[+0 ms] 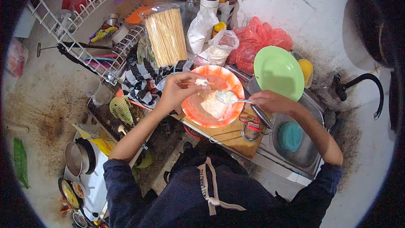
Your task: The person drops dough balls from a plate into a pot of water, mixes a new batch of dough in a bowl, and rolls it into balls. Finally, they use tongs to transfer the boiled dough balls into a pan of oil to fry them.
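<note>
My right hand (272, 101) grips the handle of a metal spoon (242, 100). Pale, sticky paste (227, 97) is heaped on its bowl end. The spoon is held over an orange-and-white scalloped bowl (190, 112), which has pale flour-like powder (213, 105) in it. Above the bowl's left side, my left hand (181, 88) is closed, with a small white lump (201, 82) at its fingertips. The bowl rests on a wooden board (236, 143).
A green plate (280, 69) leans by the sink (312, 160), which contains a teal tub (290, 136). Behind the bowl are bags of white powder (221, 46), a red plastic bag (261, 38) and packed skewers (166, 36). A small strainer (251, 133) lies at the board's right.
</note>
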### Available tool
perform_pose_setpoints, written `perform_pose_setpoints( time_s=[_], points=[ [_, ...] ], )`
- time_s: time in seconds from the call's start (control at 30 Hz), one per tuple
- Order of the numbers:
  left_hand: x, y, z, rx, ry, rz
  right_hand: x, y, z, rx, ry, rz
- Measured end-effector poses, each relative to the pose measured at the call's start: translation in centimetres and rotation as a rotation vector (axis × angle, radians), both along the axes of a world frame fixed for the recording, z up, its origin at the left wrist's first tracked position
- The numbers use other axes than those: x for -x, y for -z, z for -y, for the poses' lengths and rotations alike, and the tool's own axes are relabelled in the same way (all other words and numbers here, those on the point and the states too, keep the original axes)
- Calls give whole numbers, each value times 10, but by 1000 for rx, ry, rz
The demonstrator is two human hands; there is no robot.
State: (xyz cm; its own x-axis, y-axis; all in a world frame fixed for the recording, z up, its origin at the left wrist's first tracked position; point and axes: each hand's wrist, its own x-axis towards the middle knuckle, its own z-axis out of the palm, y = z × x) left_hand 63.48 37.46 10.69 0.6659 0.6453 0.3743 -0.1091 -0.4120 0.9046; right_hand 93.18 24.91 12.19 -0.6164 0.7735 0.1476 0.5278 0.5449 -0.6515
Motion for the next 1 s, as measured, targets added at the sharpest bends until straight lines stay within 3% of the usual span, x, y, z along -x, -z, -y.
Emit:
perform_pose_setpoints(
  time_s=[0.07, 0.1, 0.17, 0.3, 0.37, 0.4, 0.47, 0.63, 0.73, 0.8, 0.87, 1.0],
  points=[
    [-5, -5, 6, 326, -5, 157, 29, -28, 8, 443, 388, 225],
    [-7, -6, 10, 325, -1, 157, 41, -35, 10, 442, 392, 225],
    [-9, -7, 18, 684, -80, 165, 63, -43, 12, 246, 285, 599],
    [-13, -6, 34, 847, -46, 271, 86, -50, 11, 143, 333, 672],
    [-21, -17, 44, 921, -58, 350, 101, -65, 8, -241, 487, 426],
    [-24, -20, 48, 996, -71, 430, 108, -69, 5, -242, 484, 429],
    [-25, -12, 48, 965, -25, 402, 121, -74, -4, -520, 452, 213],
    [-24, -12, 51, 1021, -71, 329, 119, -56, -22, -571, 441, 226],
    [-18, -6, 51, 913, 65, 294, 113, -54, -27, -568, 431, 156],
    [-19, -9, 54, 972, 143, 403, 114, -55, -26, -546, 447, 103],
    [-21, -17, 51, 1023, 155, 472, 119, -59, -20, -367, 578, 0],
    [-35, -27, 52, 1052, 194, 595, 130, -52, -16, -301, 495, -21]
  ],
)
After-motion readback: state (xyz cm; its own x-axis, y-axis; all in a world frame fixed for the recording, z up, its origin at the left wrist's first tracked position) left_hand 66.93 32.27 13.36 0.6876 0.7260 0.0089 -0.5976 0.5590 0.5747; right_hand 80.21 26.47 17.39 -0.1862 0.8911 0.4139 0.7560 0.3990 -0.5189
